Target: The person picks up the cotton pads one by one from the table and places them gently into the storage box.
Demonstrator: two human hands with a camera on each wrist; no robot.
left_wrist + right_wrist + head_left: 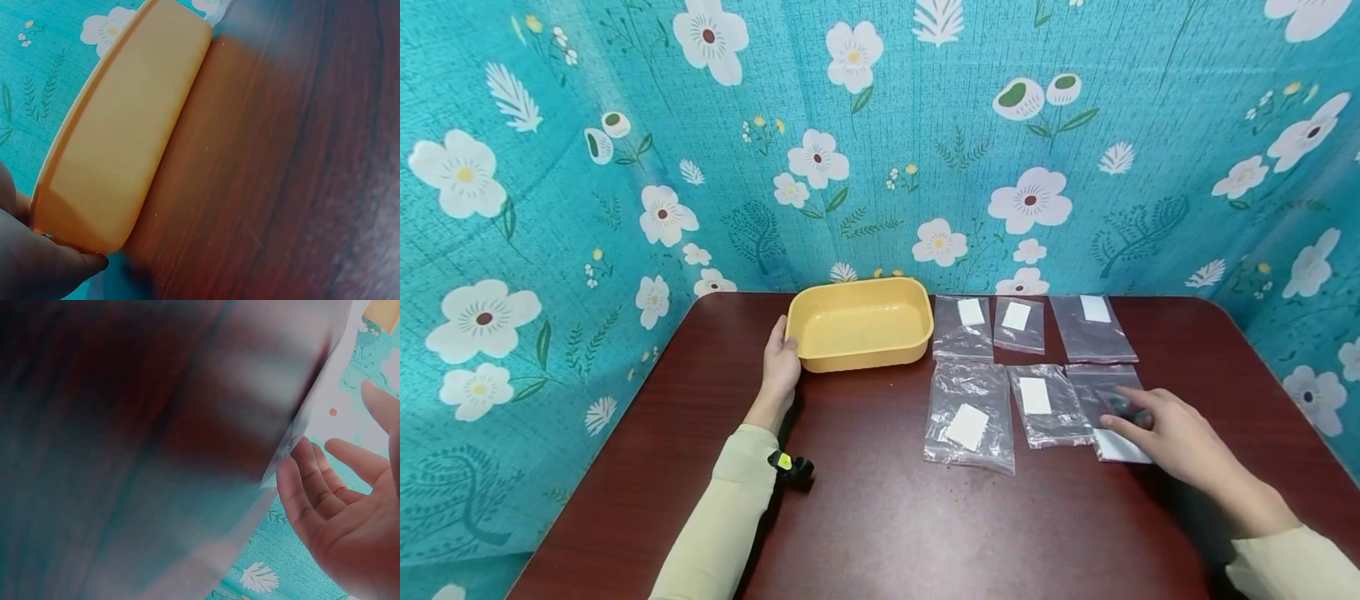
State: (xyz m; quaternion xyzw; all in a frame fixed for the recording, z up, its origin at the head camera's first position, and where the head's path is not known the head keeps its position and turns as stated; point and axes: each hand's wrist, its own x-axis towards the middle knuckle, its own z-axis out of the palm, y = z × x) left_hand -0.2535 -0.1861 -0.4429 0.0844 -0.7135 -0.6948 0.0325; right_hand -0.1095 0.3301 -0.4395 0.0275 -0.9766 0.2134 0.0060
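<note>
My left hand [781, 360] grips the left end of a yellow plastic basin [865, 358], the thumb low on its outer wall in the left wrist view. My right hand [1180, 433] hovers low over a clear zip bag [1093, 383] at the front right, fingers spread and partly extended. Its fingertips reach the bag's edge in the right wrist view. A small dark greenish patch [1122, 407] shows by those fingers; what it is cannot be made out. A white label [1120, 447] lies at that bag's near end.
Other clear zip bags with white labels lie left of and behind it: a large front bag [940, 417], a middle bag [1063, 417], and a back row including a right bag [1105, 337]. A blue floral curtain [880, 167] hangs behind the dark red table [880, 508].
</note>
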